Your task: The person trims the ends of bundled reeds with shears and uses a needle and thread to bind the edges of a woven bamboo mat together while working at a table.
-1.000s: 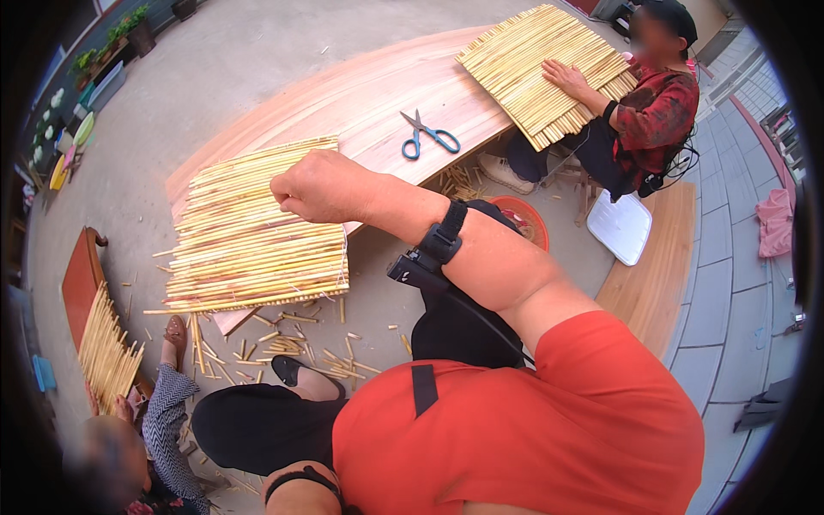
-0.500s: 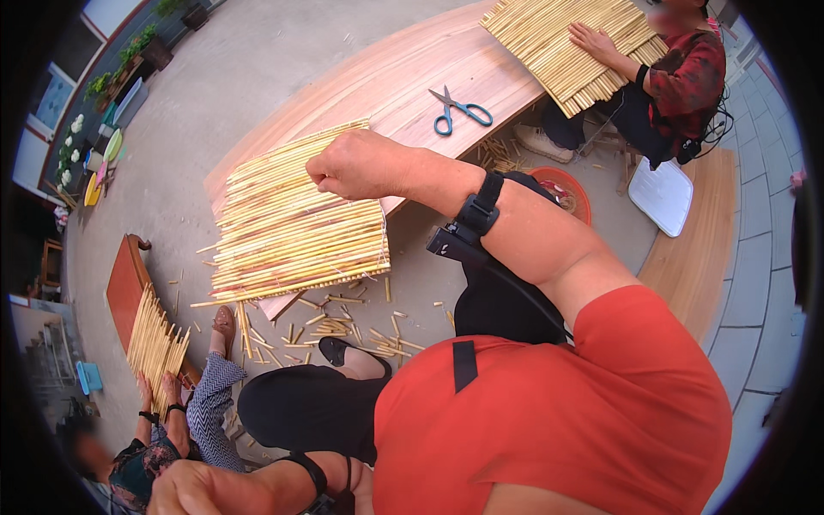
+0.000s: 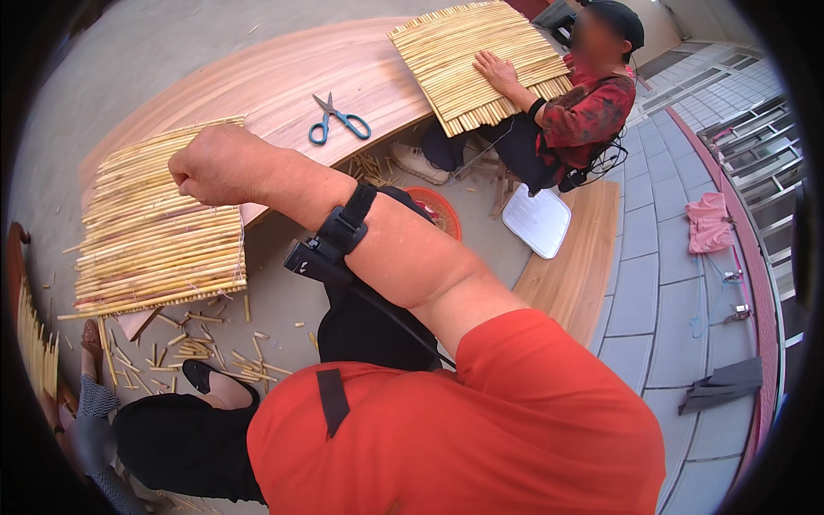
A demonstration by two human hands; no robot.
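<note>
My right hand (image 3: 219,163) is closed, thumb and fingers drawn together, over the upper right part of a mat of pale straw-coloured stalks (image 3: 159,245). Whatever is between the fingertips, perhaps something thin, is too small to make out. The stalks lie side by side, with uneven ends at the left and thin thread along the right edge. Under the mat is a long wooden tabletop (image 3: 257,69). Scissors with blue handles (image 3: 339,120) lie on it, blades parted, to the right of my hand. My left hand is out of the picture.
Across the table a person's hand (image 3: 496,70) rests on another stalk mat (image 3: 455,47). Cut stalk pieces (image 3: 193,348) litter the floor. An orange basket (image 3: 451,230), a white lid (image 3: 539,221) and a wooden board (image 3: 562,283) are on the right. Another stalk mat (image 3: 36,343) shows far left.
The view has swung right, so the table and mats sit further left. My left hand has dropped out of the picture. My right hand stays closed over the mat.
</note>
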